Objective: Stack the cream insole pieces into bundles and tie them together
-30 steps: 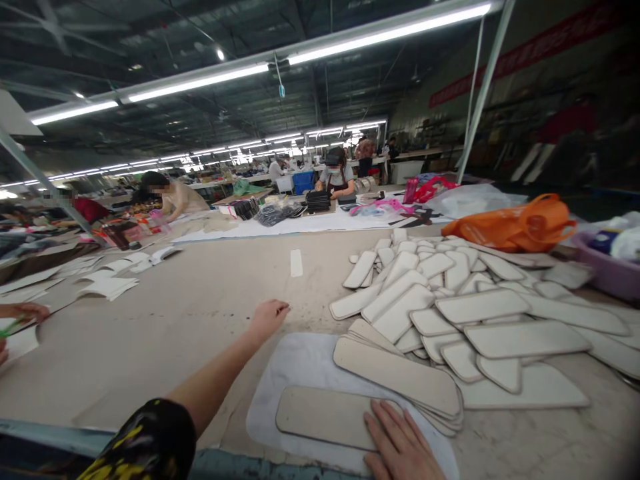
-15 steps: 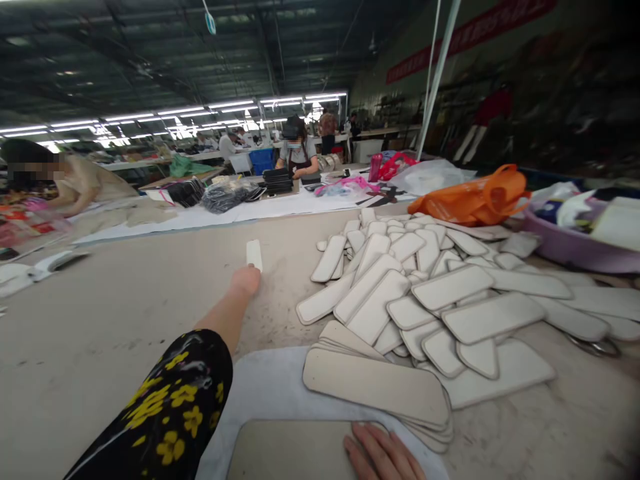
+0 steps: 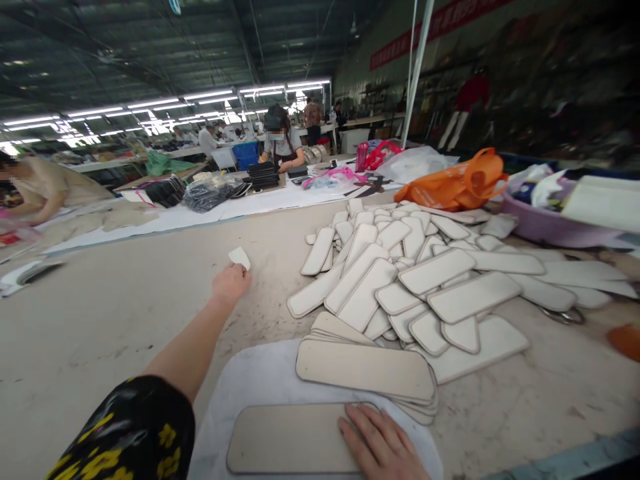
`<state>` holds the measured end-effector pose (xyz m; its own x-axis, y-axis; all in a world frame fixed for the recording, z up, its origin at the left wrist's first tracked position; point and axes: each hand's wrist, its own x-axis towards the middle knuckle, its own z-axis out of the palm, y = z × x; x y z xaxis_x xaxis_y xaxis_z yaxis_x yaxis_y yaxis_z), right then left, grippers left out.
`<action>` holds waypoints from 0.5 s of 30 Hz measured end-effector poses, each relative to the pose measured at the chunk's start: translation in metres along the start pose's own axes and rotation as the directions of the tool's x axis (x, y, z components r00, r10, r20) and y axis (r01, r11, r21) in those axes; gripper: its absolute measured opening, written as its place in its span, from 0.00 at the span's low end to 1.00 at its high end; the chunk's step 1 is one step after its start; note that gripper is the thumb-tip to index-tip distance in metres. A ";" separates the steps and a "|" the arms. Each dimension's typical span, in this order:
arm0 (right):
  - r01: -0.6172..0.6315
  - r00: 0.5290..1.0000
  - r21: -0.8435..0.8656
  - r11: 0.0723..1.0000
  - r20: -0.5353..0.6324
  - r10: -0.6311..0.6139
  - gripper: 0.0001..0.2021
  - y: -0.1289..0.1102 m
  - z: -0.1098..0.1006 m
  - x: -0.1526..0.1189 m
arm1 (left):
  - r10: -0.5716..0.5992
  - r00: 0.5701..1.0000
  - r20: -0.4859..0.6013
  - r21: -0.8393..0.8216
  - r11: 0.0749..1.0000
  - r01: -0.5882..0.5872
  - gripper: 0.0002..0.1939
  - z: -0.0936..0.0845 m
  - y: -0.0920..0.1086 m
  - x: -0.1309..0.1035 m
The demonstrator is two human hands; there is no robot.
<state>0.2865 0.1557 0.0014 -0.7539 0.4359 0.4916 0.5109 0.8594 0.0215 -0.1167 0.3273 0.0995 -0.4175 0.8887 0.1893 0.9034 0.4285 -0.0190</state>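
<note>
With my left arm (image 3: 185, 340) stretched out over the table, my left hand (image 3: 233, 283) is closed on a small white flat piece (image 3: 240, 257); the fingers hide its lower part. My right hand (image 3: 380, 440) lies flat, fingers slightly apart, on the right end of a beige rounded panel (image 3: 285, 440). That panel rests on a white sheet (image 3: 230, 380). Just behind it is a fanned stack of similar beige panels (image 3: 365, 367), partly on the sheet. Farther right spreads a loose heap of whitish rounded panels (image 3: 400, 267) with dark edges.
An orange bag (image 3: 455, 183) and a purple basin (image 3: 550, 223) filled with items stand behind the heap. A metal ring (image 3: 563, 317) peeks out at its right edge. Across the table, a co-worker (image 3: 283, 143) handles dark pieces beside a black stack (image 3: 263, 177). Another person (image 3: 45, 183) leans in at far left.
My left hand has drawn back slightly toward me and left in view, and the white piece in it has tilted. The right hand stays on the panel. The whole view has shifted a little.
</note>
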 end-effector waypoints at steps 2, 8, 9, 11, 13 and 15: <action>-0.070 0.997 0.075 0.995 0.031 0.067 0.30 -0.006 -0.008 0.002 | -0.001 0.998 -0.065 -0.069 0.998 -0.003 0.15 -0.025 -0.005 -0.036; -0.300 0.954 0.323 0.898 0.115 0.277 0.28 -0.023 -0.031 -0.002 | -0.063 0.995 0.079 -0.910 0.402 0.098 0.08 -0.103 -0.033 -0.182; -0.338 0.940 0.372 0.864 0.083 0.332 0.26 -0.025 -0.032 -0.002 | -0.052 0.988 0.146 -0.957 0.246 0.154 0.08 -0.113 -0.035 -0.206; -0.407 0.886 0.503 0.763 0.013 0.464 0.22 -0.027 -0.035 -0.001 | -0.062 0.959 0.276 -0.960 0.025 0.278 0.10 -0.129 -0.035 -0.247; -0.481 0.781 0.675 0.559 0.040 0.623 0.19 -0.029 -0.038 0.003 | -0.062 0.908 0.414 -0.910 -0.060 0.410 0.11 -0.141 -0.030 -0.279; -0.537 0.653 0.806 0.247 0.212 0.728 0.19 -0.032 -0.042 0.009 | -0.050 0.857 0.513 -0.858 -0.045 0.512 0.12 -0.148 -0.023 -0.302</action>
<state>0.2811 0.1211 0.0412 -0.2077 0.9663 0.1520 0.1984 0.1938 -0.9608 0.0028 0.0247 0.1877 -0.4533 0.8236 -0.3410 -0.1706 0.2953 0.9400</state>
